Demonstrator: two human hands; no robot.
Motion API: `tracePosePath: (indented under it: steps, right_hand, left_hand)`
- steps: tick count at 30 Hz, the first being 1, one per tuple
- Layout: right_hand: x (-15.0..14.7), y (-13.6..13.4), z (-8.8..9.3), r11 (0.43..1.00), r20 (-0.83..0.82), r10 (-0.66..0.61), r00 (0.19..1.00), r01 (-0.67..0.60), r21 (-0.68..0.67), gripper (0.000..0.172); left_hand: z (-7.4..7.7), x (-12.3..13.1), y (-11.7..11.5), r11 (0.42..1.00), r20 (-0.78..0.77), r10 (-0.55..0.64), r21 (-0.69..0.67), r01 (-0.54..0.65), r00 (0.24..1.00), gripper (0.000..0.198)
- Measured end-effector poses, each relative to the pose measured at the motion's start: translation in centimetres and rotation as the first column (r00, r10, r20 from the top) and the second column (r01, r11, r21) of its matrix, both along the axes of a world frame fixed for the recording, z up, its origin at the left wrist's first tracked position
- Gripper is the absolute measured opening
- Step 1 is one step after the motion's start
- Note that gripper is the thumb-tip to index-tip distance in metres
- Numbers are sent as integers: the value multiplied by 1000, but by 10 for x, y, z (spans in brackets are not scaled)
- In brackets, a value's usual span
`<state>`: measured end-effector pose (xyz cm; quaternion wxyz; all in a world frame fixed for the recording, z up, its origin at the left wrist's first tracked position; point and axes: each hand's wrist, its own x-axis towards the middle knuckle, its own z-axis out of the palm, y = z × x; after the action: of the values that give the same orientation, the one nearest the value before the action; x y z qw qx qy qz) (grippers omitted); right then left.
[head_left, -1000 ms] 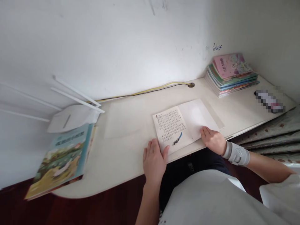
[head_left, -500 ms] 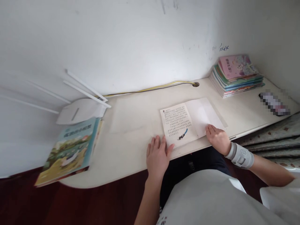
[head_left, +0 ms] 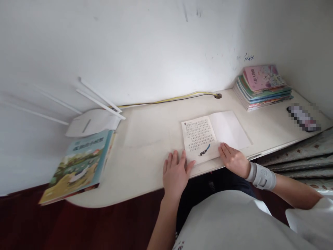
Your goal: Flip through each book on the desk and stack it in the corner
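An open book (head_left: 199, 135) lies near the desk's front edge. Its left page has lines of print and a small drawing with a blue stroke; the right side is blank white, with a paler strip along its outer edge. My left hand (head_left: 177, 172) rests flat on the desk with fingers spread, its thumb at the book's lower left corner. By the fold, at the lower edge of the book, my right hand (head_left: 232, 159) has its fingers bunched together over the paper. Its thumb is mostly hidden. A grey wristband (head_left: 261, 176) wraps the right wrist.
A stack of books (head_left: 262, 92) with a pink one on top stands at the back right, near a blurred-out phone (head_left: 304, 118). At left, a picture book (head_left: 78, 166) overhangs the desk (head_left: 145, 163) beside a white router (head_left: 91, 123). Cables (head_left: 166, 100) run along the wall.
My right hand has slid left along the book's lower edge, from the blank right side to the fold. My left hand stays in place. The view has shifted slightly.
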<state>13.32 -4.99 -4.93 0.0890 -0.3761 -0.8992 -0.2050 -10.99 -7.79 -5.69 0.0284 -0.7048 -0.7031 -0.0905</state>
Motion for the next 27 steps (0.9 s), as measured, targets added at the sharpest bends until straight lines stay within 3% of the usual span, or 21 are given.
tracePosePath:
  steps: [6,11,16,19,27]
  right_hand:
    - [3,-1,10,994,-18,-51,999,49,-97,32]
    - [-9,2,21,986,-91,-3,996,-12,-165,32]
    - [-33,7,19,941,-64,-182,981,155,-301,70]
    - [-36,8,17,906,-9,-266,964,247,-344,78]
    - [-42,10,21,898,70,-293,953,300,-323,82]
  left_hand:
    - [9,4,0,997,-59,20,-71,-24,998,56]
    - [13,8,1,994,-128,23,-104,-37,991,56]
    - [15,10,2,991,-188,21,-123,-44,982,55]
    - [17,11,1,989,-167,25,-138,-49,986,55]
    - [15,8,4,990,30,55,-130,-51,998,49]
